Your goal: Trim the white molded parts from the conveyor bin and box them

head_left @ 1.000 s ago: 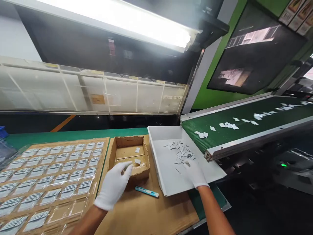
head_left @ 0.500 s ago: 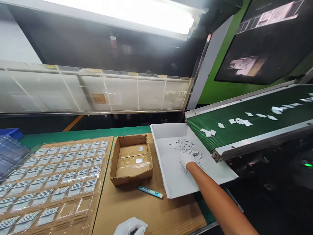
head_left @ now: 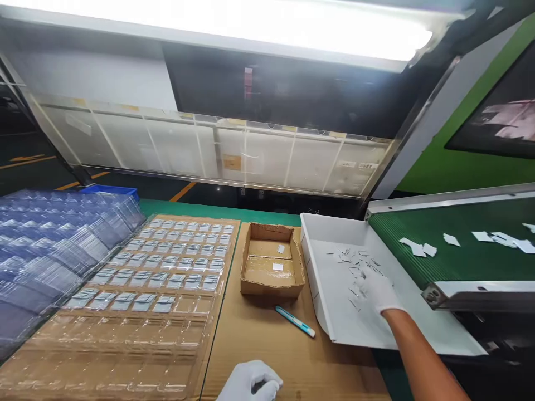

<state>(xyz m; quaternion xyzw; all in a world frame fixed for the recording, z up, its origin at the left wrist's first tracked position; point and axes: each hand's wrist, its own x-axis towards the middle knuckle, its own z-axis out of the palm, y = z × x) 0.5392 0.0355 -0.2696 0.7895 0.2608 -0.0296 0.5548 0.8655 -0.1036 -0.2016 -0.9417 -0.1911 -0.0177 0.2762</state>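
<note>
Our right hand [head_left: 378,291] has blurred fingers among small pale pieces [head_left: 354,271] in the white tray [head_left: 346,326], grip unclear, while our left hand [head_left: 247,381], fingers curled, whether meeting we cannot tell, is left of the tray, as are the cutter [head_left: 295,321] and cardboard box [head_left: 271,290]

A factory workstation, shown by the green conveyor belt [head_left: 460,253], tube light [head_left: 292,28] and stacked plastic trays [head_left: 62,245].

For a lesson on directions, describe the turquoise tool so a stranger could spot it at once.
Find the white tray at the end of the green conveyor belt. Left of it sits an open cardboard box. In front of the box lies the tool, set apart by its slim turquoise body.
</note>
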